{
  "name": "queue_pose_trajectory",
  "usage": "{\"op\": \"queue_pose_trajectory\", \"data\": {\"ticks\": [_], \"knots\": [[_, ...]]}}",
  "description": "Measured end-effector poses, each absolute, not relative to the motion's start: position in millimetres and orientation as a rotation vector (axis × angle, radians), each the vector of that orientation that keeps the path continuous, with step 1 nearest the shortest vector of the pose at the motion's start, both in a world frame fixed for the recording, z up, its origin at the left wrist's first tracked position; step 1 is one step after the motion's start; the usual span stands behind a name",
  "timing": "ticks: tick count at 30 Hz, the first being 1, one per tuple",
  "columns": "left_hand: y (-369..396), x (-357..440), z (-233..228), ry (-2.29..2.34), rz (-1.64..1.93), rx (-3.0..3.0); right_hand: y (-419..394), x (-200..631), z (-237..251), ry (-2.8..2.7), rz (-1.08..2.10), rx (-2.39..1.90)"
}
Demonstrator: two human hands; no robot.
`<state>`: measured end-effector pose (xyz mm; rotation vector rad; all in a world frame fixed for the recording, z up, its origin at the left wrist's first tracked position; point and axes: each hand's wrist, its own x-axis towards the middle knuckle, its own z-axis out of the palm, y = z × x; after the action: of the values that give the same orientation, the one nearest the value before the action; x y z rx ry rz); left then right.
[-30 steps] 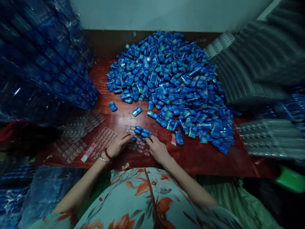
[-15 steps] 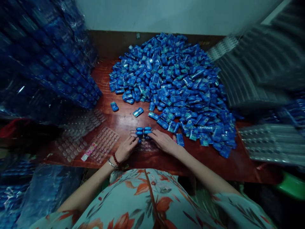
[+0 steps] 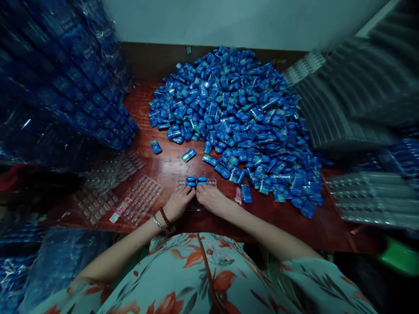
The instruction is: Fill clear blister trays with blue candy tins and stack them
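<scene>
A clear plastic blister tray (image 3: 212, 182) lies at the table's front, mostly covered by my hands. Shiny blue packets (image 3: 191, 179) sit in its middle cavities, two of them side by side at the far edge. My left hand (image 3: 179, 202), wearing a red bead bracelet and a silver bangle, has its bent fingertips closed on a blue packet at the tray. Right beside it, my right hand (image 3: 212, 200) curls its fingers down over the tray, closed on a blue packet too. Their fingertips nearly meet, and they hide the tray's near part.
A large heap of blue packets (image 3: 229, 109) covers the back of the wooden table (image 3: 170, 163). Stray packets (image 3: 189, 155) lie before it. Empty blister trays (image 3: 142, 198) and a pink card (image 3: 121, 209) are at left. Filled trays (image 3: 98, 87) tower left; stacked trays (image 3: 369, 196) stand right.
My hands have come closer together over the tray. The right hand has moved left and nearer to me, uncovering the tray's far right corner and a pink scrap beside a packet.
</scene>
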<state>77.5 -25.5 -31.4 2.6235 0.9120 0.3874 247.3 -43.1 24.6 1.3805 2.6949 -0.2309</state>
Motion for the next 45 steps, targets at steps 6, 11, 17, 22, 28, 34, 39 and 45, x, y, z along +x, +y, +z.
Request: {"op": "queue_pose_trajectory", "data": {"ticks": [6,11,17,22,28,34,39,45], "knots": [[-16,66,-24,0.949,0.619,2.716,-53,261,16,2.779,-0.207,1.605],[34,66,-20,1.272,0.826,2.294,-48,303,2,2.383,-0.053,2.357],[131,111,-16,1.316,0.52,2.268,-16,322,-10,1.967,-0.155,2.42],[142,120,-14,1.217,0.411,2.286,-36,328,-14,2.262,-0.298,2.528],[85,59,-19,1.384,0.582,2.154,-89,338,-8,2.625,-0.852,2.598],[-18,15,-23,1.498,1.127,1.625,-109,298,-7,2.715,-1.0,2.553],[-50,27,-27,1.347,0.969,1.937,-102,275,-14,2.879,-1.073,2.378],[-22,20,-37,1.314,1.011,2.142,-101,256,-8,2.925,-1.149,2.326]]}}
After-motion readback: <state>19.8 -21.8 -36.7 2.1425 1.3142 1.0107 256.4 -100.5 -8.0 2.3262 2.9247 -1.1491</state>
